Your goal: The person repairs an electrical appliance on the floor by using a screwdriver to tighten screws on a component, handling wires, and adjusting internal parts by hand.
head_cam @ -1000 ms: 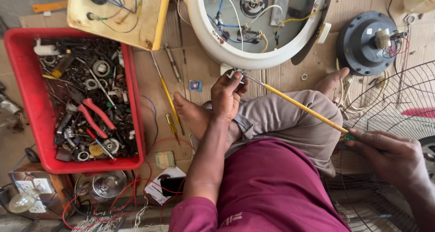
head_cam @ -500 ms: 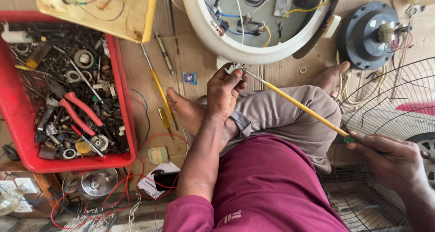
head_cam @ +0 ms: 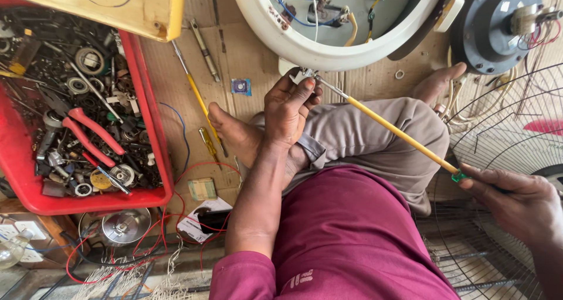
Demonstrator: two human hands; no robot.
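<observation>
My left hand (head_cam: 290,106) pinches a small metal bracket (head_cam: 302,75) at the lower rim of a round white fan housing (head_cam: 275,33) with coloured wires inside. My right hand (head_cam: 516,203) grips the green handle of a long yellow-shafted screwdriver (head_cam: 393,130). Its metal tip reaches the bracket beside my left fingers. The shaft crosses above my bent knee in grey trousers.
A red tray (head_cam: 153,124) of several metal parts and red-handled pliers (head_cam: 94,134) sits left. Loose screwdrivers (head_cam: 196,97) lie on the cardboard by my bare foot. A grey motor (head_cam: 495,24) is at the upper right, a wire fan guard (head_cam: 504,130) at the right, and a yellow box (head_cam: 117,7) at the top left.
The view has shifted closer and left, so the tray and housing appear larger. Both hands keep their hold on the bracket and the screwdriver.
</observation>
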